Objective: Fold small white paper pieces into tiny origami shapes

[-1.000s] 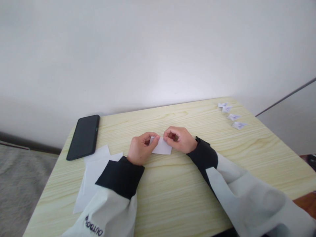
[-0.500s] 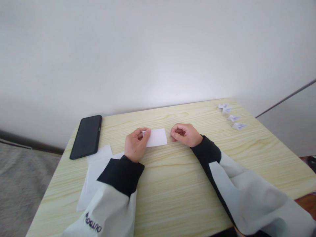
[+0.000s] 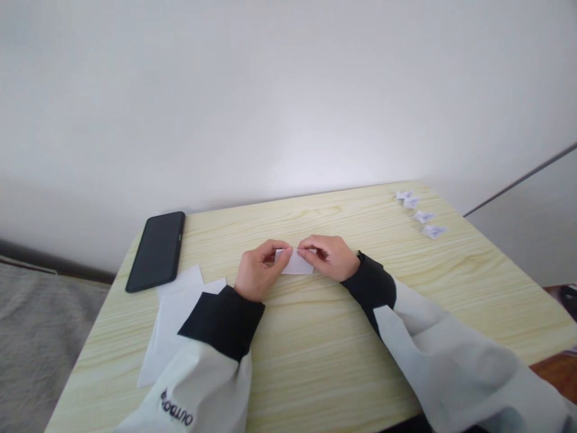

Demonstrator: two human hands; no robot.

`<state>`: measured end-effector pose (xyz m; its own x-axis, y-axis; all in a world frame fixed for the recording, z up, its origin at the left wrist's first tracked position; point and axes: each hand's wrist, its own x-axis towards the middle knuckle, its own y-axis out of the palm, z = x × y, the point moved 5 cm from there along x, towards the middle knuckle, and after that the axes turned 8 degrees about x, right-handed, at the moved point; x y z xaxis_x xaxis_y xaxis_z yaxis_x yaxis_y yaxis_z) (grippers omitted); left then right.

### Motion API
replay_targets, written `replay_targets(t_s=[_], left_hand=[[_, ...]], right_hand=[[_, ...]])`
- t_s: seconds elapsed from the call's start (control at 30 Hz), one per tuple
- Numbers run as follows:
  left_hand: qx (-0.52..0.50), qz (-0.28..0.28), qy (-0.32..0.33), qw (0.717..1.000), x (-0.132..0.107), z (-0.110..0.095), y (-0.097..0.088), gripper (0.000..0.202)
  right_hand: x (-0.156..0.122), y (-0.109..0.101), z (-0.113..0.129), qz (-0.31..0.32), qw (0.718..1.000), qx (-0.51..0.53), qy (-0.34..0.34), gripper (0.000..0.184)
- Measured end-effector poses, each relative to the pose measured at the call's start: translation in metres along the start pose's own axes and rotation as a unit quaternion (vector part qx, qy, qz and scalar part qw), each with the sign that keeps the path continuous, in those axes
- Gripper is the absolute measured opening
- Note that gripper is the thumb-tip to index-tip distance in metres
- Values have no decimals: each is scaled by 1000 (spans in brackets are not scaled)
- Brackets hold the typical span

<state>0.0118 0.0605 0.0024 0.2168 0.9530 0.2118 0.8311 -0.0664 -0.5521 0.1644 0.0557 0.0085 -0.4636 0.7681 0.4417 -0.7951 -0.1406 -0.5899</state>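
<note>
One small, white, rectangular piece of smooth paper (image 3: 298, 266) sits pinched between two hands near the middle of the pale, wood-grained surface (image 3: 315, 361); the left hand (image 3: 258, 273) has thumb and fingers closed on its left part, and the right hand (image 3: 332, 257) has its fingers nearly together on the far edge, just beside the left's; the paper's near edge runs straight. Flat white paper sheets (image 3: 169, 331) overlap at the left, partly hidden by the light-grey cloth left sleeve (image 3: 211, 382), which has dark lettering and a black cuff (image 3: 220, 325); a black, slab-shaped device (image 3: 156, 251) with rounded corners and a dark screen lies just beyond them; four small, angular, folded white paper shapes (image 3: 433, 231) form a loose row at the far right. A plain whitish wall (image 3: 288, 102) rises behind the surface; mottled grey flooring (image 3: 40, 337) shows at the lower left.
</note>
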Motion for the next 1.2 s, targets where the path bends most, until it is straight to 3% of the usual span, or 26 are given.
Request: replay_targets(t_s=[0.1,0.3,1.03,1.2], left_hand=[[2,20,18,1000,-1,-4,2,21],[23,11,32,999,-1,-9,-1,17],[108,-15,130,985,-3,-21,-2,7],[124,-19,120,985,-2,-19,-3,7]], right_hand=[[-1,0,5,-9,998,-46,-46,16],[-2,2,10,15,993,-90,-73,16],[-1,1,7,56,988,-113,-87,25],[0,-1,0,67,991,-83,-87,25]])
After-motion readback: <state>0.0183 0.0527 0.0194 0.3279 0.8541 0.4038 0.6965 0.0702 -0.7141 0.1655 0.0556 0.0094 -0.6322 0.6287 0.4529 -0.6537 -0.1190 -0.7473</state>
